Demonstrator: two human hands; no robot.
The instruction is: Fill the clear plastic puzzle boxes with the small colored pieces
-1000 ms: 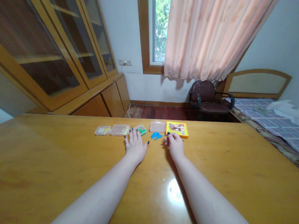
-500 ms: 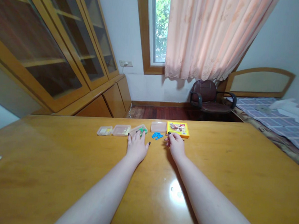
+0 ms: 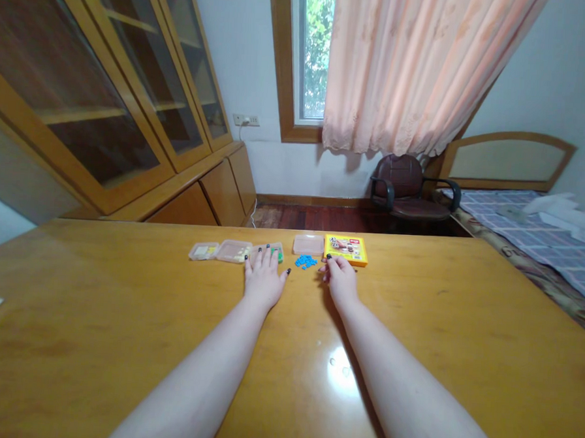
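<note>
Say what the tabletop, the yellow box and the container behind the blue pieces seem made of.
Tabletop: probably varnished wood or veneer, glossy; it mirrors a bright light.
Yellow box: perhaps smooth card or plastic; the printed face leaves it open.
Container: likely clear plastic, slightly pinkish, judging by its translucent look.

Two hands at wooden table, blue pieces between, yellow box, plastic trays

Blue pieces loosely clustered; green pieces in clear box.
</note>
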